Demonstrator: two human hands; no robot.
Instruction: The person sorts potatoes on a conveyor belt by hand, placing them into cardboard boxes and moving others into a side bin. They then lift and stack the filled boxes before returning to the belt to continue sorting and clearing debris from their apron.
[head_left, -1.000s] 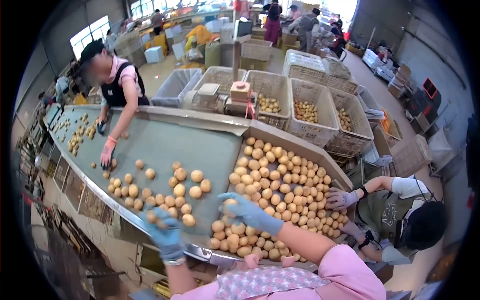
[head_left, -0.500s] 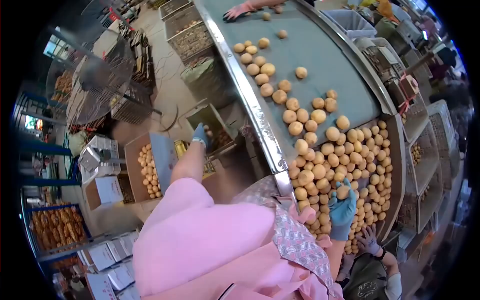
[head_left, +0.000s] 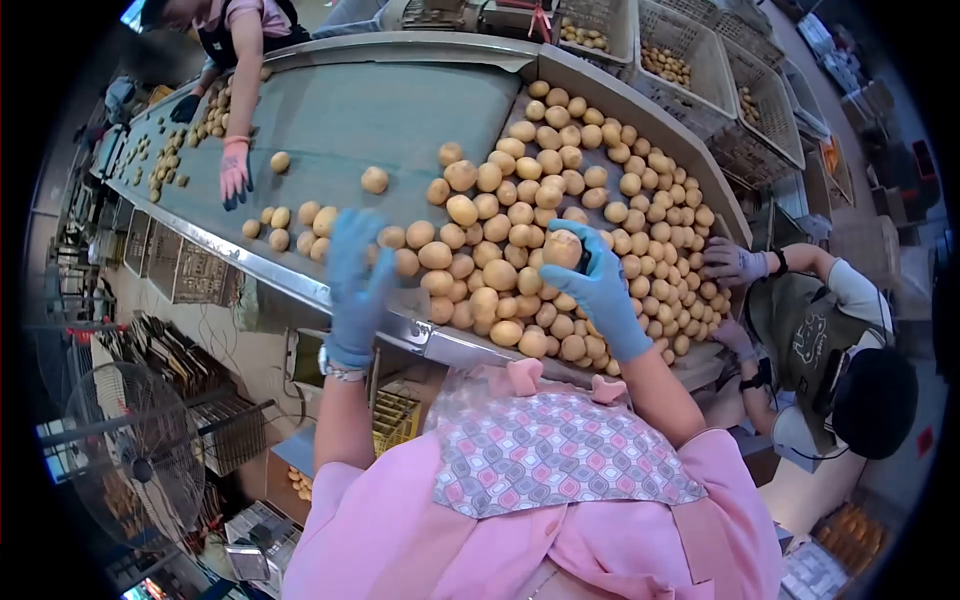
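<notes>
A single potato [head_left: 562,248] is clamped in the right hand [head_left: 603,292], pinched between thumb and fingertips at the hand's 11 o'clock. It is held just above the heap [head_left: 600,150] that fills the right part of the belt [head_left: 400,110]. The left hand [head_left: 355,285] is spread flat with its fingers apart and nothing in it, though blur makes contact hard to judge. The nearest loose potatoes [head_left: 437,255] lie at its 2 o'clock, just beside the fingertips. The heap is nearer the right hand. No marked long axis is shown by the round potato.
</notes>
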